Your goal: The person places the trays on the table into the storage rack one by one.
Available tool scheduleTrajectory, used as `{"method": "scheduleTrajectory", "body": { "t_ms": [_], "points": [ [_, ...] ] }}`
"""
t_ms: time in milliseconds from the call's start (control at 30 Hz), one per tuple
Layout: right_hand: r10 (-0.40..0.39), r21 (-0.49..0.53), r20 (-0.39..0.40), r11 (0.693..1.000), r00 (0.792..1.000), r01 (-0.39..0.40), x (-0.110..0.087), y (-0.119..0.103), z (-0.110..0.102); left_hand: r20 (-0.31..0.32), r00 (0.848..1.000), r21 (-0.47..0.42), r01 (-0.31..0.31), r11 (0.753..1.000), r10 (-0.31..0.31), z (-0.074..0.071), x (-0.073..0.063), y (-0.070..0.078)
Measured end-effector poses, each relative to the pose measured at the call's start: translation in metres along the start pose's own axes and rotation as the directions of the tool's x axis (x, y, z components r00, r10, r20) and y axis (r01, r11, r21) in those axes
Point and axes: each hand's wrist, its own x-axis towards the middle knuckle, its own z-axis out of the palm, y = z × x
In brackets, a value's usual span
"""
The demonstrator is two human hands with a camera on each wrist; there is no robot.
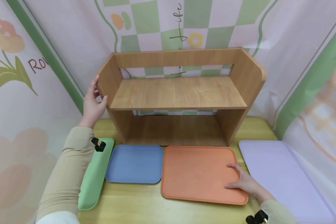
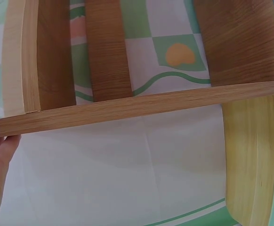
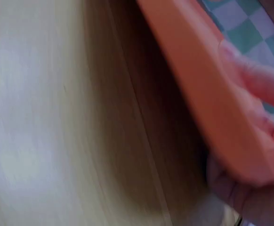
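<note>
My left hand touches the outer left side of a two-level wooden shelf. In the left wrist view, fingertips rest against the edge of its side panel. At the right end of an orange tray, my right hand grips the rim. The right wrist view shows the thumb on the upper face of the orange tray and curled fingers below its edge. There the tray is tilted and raised over the table, with a dark shadow under it.
A blue tray lies left of the orange one, and a green tray is partly behind the left forearm. On the right lies a large lilac tray. Patterned cloth hangs behind the wooden table.
</note>
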Motion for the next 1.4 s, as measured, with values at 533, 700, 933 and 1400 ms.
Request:
{"method": "scheduleTrajectory", "body": {
  "t_ms": [533, 700, 933, 1400],
  "points": [
    [-0.238, 0.551, 0.305, 0.834, 0.922, 0.034, -0.008, 0.024, -0.023, -0.003, 0.999, 0.006, 0.047, 0.999, -0.047, 0.002, 0.000, -0.002],
    [-0.349, 0.667, 0.406, 0.745, 0.845, -0.013, -0.008, 0.028, -0.032, 0.012, 0.999, 0.004, 0.040, 0.999, -0.040, 0.003, 0.001, -0.001],
    [-0.372, 0.731, 0.360, 0.683, 0.856, -0.011, -0.008, 0.019, -0.034, 0.021, 0.998, -0.002, 0.052, 0.999, -0.052, 0.003, 0.002, 0.004],
    [-0.425, 0.764, 0.214, 0.634, 0.880, 0.120, -0.006, 0.012, -0.031, 0.010, 0.998, 0.008, 0.054, 0.999, -0.054, 0.000, 0.002, 0.003]
  ]
}}
